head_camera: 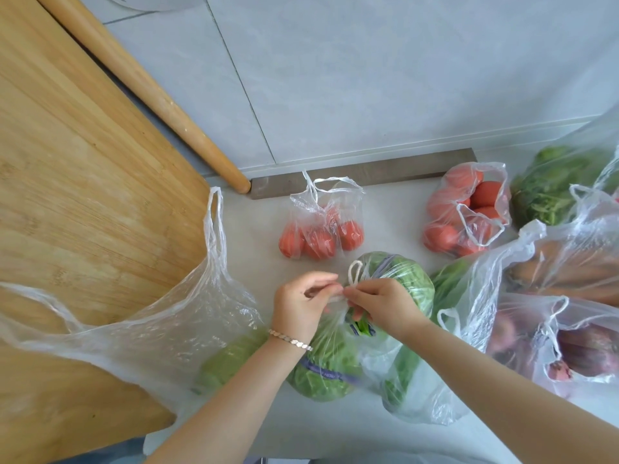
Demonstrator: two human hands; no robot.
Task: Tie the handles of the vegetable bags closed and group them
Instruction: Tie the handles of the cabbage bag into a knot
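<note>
Hands (301, 304), two, pinching one greens bag (412, 283), two tomato bags (321, 226) behind

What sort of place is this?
Most likely a home kitchen counter. A wooden cutting board and a rolling pin are at the left, a tiled wall rises behind, and a bag of tomatoes sits on it. The left hand and right hand pinch the handles of a bag of greens.

The pale grey counter (254, 229) carried a light bamboo board (83, 195) at left. A small clear plastic bag of red tomatoes (321, 236) and a larger clear bag of red tomatoes (465, 216) lay near the wall. A clear bag of green lettuce (335, 370) lay at centre and a clear bag of orange carrots (576, 269) at right.
</note>
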